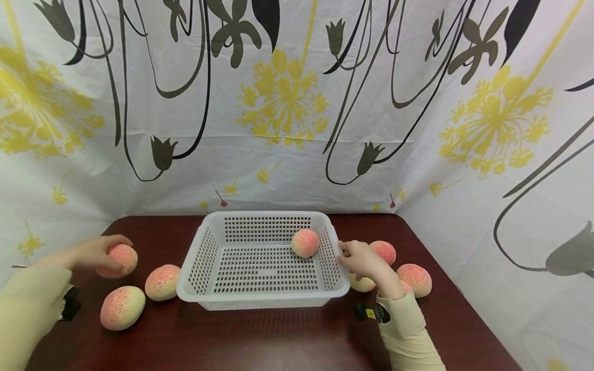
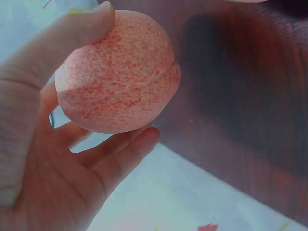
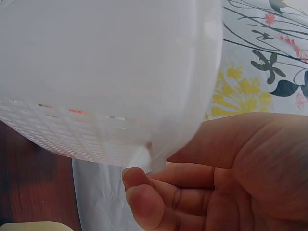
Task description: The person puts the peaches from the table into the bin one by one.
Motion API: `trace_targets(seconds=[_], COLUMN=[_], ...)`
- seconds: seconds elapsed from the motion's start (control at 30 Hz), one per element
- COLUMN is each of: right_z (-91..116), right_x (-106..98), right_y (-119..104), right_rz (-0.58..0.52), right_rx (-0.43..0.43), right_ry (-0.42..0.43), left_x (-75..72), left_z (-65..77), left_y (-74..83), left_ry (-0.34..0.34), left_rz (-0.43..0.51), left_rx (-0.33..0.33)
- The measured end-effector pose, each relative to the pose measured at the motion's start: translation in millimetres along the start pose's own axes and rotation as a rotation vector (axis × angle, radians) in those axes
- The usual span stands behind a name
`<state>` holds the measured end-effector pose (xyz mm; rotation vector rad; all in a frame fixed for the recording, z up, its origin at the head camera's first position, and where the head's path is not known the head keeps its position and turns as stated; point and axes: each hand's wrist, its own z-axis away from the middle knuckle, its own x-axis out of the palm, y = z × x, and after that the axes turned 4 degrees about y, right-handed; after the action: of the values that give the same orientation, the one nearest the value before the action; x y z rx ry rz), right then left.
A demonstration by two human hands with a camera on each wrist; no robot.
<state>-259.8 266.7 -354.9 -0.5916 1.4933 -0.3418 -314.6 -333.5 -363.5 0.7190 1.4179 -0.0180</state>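
My left hand (image 1: 95, 252) grips a pink peach (image 2: 118, 72) between thumb and fingers, at the left side of the table; a dark shadow lies on the wood beside it in the left wrist view. A white plastic basket (image 1: 241, 300) with slotted walls stands mid-table, and one peach (image 1: 305, 243) sits inside it toward the right. On the basket's right side, my right hand (image 1: 368, 262) pinches the rim (image 3: 192, 96), fingertips below the edge. Two peaches, one yellow-pink (image 1: 122, 308) and one beside the basket (image 1: 162, 282), lie near my left hand.
Several more peaches lie around my right forearm, among them a pink one (image 1: 383, 251), another (image 1: 414, 280) farther right, and a pale one (image 1: 362, 282) partly hidden by the hand. Flower-printed white sheeting (image 1: 287, 175) rises behind the dark red table (image 1: 260, 340) and at both sides.
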Motion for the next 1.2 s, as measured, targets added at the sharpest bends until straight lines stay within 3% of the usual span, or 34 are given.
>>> trace_targets(seconds=[0.1,0.37,0.63,0.8,1.2], right_z=[0,-2,0,0,0], right_x=[0,-2,-1,0,0], right_y=[0,0,1,1,-2], right_rz=[0.003,-0.006,-0.011,-0.016,0.007], right_rx=[-0.006,0.004,0.020,0.023,0.048], right_ry=[-0.002,0.006,0.006,0.008,-0.002], left_x=[-9.3,-33.5,-58.8,-72.5,-97.4], left_z=[-3.5,-8.8,-21.5,-29.4,-57.2], left_y=[-1.5,18.4,38.4,51.7,100.7], left_ry=[0.005,0.007,0.075,0.072,0.059], left_rz=[-0.007,-0.034,-0.081,-0.105,-0.117], left_rx=[-0.007,-0.045,0.002,0.010,0.031])
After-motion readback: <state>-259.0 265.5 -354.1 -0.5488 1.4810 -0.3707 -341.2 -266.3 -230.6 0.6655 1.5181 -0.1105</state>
